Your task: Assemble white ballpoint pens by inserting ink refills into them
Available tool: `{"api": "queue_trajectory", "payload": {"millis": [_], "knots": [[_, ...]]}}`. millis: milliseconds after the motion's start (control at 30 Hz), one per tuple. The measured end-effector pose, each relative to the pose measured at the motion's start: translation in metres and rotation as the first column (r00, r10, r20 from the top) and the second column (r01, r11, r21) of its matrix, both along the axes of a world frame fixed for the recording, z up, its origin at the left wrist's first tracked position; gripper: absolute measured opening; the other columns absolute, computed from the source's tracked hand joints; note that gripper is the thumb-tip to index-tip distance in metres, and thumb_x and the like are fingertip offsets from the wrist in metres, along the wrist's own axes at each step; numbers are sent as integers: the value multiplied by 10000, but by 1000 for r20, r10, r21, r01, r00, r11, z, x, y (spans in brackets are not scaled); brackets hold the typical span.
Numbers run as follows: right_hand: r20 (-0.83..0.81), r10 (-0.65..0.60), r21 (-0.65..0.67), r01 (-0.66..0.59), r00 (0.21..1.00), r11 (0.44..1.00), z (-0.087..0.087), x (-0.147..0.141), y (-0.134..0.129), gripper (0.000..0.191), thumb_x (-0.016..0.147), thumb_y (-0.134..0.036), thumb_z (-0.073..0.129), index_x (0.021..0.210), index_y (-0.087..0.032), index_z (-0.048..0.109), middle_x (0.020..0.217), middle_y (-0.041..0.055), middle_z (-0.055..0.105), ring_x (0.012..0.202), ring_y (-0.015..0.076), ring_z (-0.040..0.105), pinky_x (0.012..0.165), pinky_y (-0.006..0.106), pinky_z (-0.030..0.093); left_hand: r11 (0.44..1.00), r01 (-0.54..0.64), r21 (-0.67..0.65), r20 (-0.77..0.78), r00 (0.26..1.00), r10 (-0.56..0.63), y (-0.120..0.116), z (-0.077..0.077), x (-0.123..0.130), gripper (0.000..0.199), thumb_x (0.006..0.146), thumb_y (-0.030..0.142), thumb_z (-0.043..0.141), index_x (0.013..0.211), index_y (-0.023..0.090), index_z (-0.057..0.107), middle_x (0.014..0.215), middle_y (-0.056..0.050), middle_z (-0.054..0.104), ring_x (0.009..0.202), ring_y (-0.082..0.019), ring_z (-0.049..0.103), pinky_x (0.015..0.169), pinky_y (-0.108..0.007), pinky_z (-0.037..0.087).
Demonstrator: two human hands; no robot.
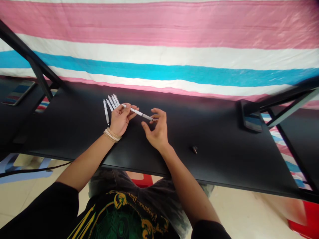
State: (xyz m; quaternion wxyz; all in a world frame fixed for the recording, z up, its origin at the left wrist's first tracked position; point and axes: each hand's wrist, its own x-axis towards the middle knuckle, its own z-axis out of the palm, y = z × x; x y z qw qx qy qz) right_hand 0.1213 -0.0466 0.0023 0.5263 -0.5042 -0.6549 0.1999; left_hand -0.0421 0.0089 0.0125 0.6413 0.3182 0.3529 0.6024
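Note:
A white pen (139, 113) with a grey grip is pinched between the thumb and fingers of my left hand (121, 118), its tip slanting down to the right. My right hand (157, 130) is at the tip end, thumb and fingers apart; whether a fingertip touches the pen I cannot tell. Several similar white pens (106, 112) lie side by side on the black table (209, 129), partly hidden behind my left hand. To the right of my right forearm rests a small dark object (194, 150), too small to name.
Black metal supports (42, 73) rise at the left, with more (276, 99) at the right. A dark flat device (253, 122) sits by the right support. Striped pink, white and blue sheeting (159, 71) hangs along the back edge. A red stool (142, 181) shows below the front edge.

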Motion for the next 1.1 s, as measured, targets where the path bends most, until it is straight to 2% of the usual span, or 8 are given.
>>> {"api": "queue_trajectory", "payload": {"millis": [100,200,300,533,700,800,933,1100], "knots": [[26,32,-20,-32,999,999,2,1,0,405,941,-229,546,1315,-257,396,949,26,662,743,157,641,693,318,554,1000,-3,2,0,1000,3,1,0,-1,240,807,338,779,893,171,630,929,-46,741,930,-194,737,924,-367,571],[30,-26,12,26,999,1000,3,2,-1,366,928,-259,585,1266,-256,445,1021,52,665,797,166,648,707,323,555,1000,-12,-4,-8,1000,12,1,0,-1,236,809,335,778,891,173,627,931,-45,741,934,-195,737,935,-377,566],[8,-40,-8,40,999,999,4,3,-1,291,956,-276,547,1233,-251,460,925,25,673,758,156,649,676,305,547,1000,-5,-8,-17,1000,5,0,0,0,241,807,339,780,897,175,628,933,-48,741,940,-201,737,939,-391,565],[6,-31,-46,31,999,998,5,5,-1,330,948,-288,555,1252,-248,435,914,21,675,685,145,622,605,281,524,1000,8,19,-46,999,-7,-1,-1,1,277,783,371,795,902,176,638,917,-51,744,918,-197,737,901,-368,583],[94,44,-41,-40,995,998,5,4,-3,302,928,-231,552,1220,-244,479,995,48,668,789,167,644,650,292,537,1000,-2,20,-56,998,4,0,-2,0,293,771,384,803,899,177,640,908,-50,745,938,-198,734,896,-355,585],[96,29,-28,-27,995,999,4,3,-3,332,937,-258,560,1253,-235,463,1074,74,663,807,171,644,656,296,538,1000,-4,15,-59,998,5,0,-2,0,296,764,384,809,895,177,641,908,-51,743,942,-199,733,901,-356,581],[97,19,-39,-15,995,999,2,3,-2,282,977,-279,508,1251,-241,455,964,38,680,758,158,640,664,292,531,1000,6,21,-66,998,-4,0,-3,0,292,774,385,801,900,173,644,897,-53,741,901,-193,735,885,-359,585],[97,12,-52,-7,995,999,1,4,-1,265,965,-301,534,1217,-237,479,965,39,670,738,154,629,637,283,519,999,3,45,-60,998,0,0,-4,0,301,777,391,797,901,165,641,897,-53,734,875,-186,733,849,-348,594]]}}
